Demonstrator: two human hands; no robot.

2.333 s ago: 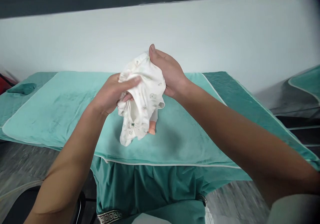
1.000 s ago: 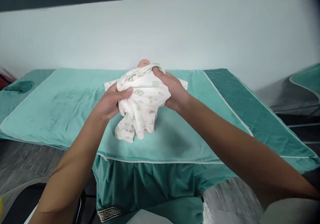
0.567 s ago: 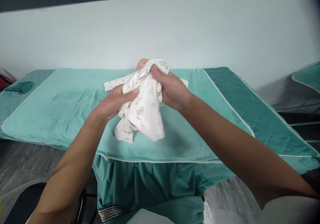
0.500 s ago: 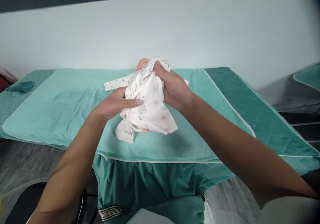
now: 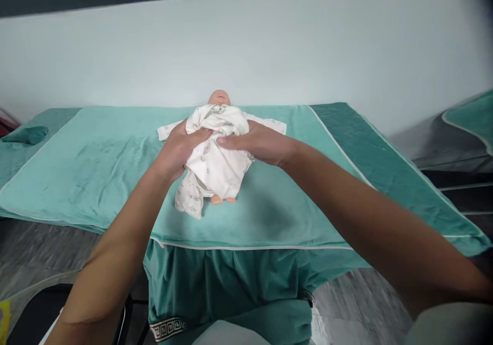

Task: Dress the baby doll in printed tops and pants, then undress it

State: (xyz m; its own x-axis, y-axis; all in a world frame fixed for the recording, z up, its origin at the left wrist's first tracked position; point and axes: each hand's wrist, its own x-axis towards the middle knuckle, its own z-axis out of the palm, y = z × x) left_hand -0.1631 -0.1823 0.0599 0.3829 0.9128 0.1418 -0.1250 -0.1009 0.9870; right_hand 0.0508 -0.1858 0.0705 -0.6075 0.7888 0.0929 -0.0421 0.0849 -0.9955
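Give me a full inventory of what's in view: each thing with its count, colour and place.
bed cover: one, dark teal, hanging at near edge
towel: one, light teal, spread over the bed cover
doll: one, peach, on its back on the towel
garment: one, white, printed, bunched over the doll
small cloth: one, teal, far left
chair: one, black, lower left
left hand: one, bare, gripping the garment
right hand: one, bare, fingers flat on the garment

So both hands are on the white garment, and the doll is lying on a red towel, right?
Not quite. The head view shows the towel under the doll is teal, not red. The rest holds: left hand and right hand are both on the white garment.
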